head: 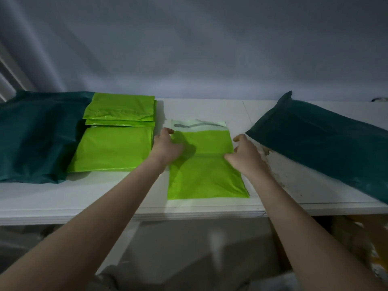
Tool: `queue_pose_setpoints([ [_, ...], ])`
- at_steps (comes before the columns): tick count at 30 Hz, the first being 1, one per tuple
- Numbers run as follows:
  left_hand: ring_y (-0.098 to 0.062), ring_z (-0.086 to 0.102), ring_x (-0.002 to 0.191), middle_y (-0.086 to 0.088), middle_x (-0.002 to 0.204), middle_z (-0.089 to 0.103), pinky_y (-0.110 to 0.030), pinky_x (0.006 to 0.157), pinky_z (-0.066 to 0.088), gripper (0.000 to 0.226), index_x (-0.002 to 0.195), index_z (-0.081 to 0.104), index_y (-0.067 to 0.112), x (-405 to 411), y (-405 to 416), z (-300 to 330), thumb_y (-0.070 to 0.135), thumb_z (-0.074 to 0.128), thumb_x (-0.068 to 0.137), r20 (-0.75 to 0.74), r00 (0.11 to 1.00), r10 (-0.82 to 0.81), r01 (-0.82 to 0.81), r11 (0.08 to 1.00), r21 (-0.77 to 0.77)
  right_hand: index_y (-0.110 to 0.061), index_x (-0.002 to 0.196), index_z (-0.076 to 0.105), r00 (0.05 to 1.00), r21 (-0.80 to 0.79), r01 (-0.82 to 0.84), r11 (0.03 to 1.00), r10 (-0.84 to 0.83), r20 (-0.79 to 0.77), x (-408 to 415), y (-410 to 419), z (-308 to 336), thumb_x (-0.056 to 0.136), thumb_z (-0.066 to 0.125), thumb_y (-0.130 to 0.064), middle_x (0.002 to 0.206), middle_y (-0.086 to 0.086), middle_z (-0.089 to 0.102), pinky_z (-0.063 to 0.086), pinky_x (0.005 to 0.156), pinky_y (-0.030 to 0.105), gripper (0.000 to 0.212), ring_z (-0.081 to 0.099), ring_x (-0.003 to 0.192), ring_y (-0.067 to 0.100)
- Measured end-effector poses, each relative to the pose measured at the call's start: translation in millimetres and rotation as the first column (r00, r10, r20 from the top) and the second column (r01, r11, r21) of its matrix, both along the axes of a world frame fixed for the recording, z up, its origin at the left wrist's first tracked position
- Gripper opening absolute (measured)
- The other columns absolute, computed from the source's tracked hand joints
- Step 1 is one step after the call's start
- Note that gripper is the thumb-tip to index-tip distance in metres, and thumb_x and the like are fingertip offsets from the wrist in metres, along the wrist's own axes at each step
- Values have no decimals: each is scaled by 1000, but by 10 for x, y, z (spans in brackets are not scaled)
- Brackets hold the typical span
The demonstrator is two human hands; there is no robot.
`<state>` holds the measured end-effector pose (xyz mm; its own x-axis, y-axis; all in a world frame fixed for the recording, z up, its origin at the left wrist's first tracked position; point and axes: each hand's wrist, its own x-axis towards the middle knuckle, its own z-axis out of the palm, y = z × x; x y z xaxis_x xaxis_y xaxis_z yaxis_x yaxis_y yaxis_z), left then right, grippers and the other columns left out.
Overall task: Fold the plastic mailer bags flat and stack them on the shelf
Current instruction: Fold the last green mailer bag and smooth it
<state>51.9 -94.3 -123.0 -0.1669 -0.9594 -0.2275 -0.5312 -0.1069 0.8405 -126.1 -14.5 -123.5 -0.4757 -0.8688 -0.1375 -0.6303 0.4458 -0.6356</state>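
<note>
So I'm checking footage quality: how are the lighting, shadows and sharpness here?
Head view: dim, bluish light; the left hand casts a dark shadow on the lime mailer bag; wide-angle bending curves the shelf edge; area below the shelf is blurred.

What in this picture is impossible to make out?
- Head view: how many bags are in the lime green stack; they overlap.
- What the grey smear on the middle mailer's white flap is; too dim.
- The left dark teal bag is cut by the frame edge.
- Under the shelf all is dark and blurred.
</note>
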Motion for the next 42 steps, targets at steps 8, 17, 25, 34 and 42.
queue_pose_setpoints([
  [8, -19, 55, 79, 1, 83, 54, -28, 69, 48, 48, 121, 39, 12, -22, -66, 89, -12, 52, 82, -387, 916, 106, -126, 992, -27, -5, 137, 34, 960, 21, 148, 989, -149, 238, -88, -5, 84, 84, 59, -2, 136, 13, 45, 33, 79, 21, 59, 45, 121, 26],
  [17, 4, 50, 50, 3, 67, 57, -11, 58, 43, 16, 90, 66, 10, 90, -164, 118, -3, 60, 83, -366, 930, 33, -109, 976, -190, 10, 88, 66, 940, -119, 193, 974, -148, 308, -174, -37, 81, 78, 55, -1, 68, 12, 58, 35, 61, 25, 18, 49, 63, 19],
  [25, -5, 46, 36, 0, 61, 51, -16, 43, 37, 21, 71, 51, 23, 31, -61, 132, 18, 58, 90, -325, 943, 71, -103, 991, -84, -14, 72, 53, 858, -146, 252, 956, -152, 490, -168, -38, 156, 87, 41, 2, 70, 6, 62, 43, 47, 25, 25, 58, 49, 18],
  [34, -19, 55, 64, -7, 88, 61, -20, 53, 47, 40, 88, 63, 10, 35, 13, 152, 33, 32, 97, -463, 879, 113, 70, 930, 360, -8, 81, 58, 778, -121, 340, 932, -208, 592, -278, -77, 91, 93, 36, -10, 81, 13, 63, 52, 53, 24, 24, 63, 56, 21],
  [42, -12, 54, 72, -2, 77, 61, -22, 72, 46, 4, 80, 67, 15, -12, 2, -5, 14, 67, 84, -301, 954, 10, 11, 998, 70, -10, 79, 65, 697, 7, 324, 946, -243, 675, -339, -71, 122, 87, 53, -31, 83, 6, 63, 45, 66, 29, 25, 55, 68, 18],
])
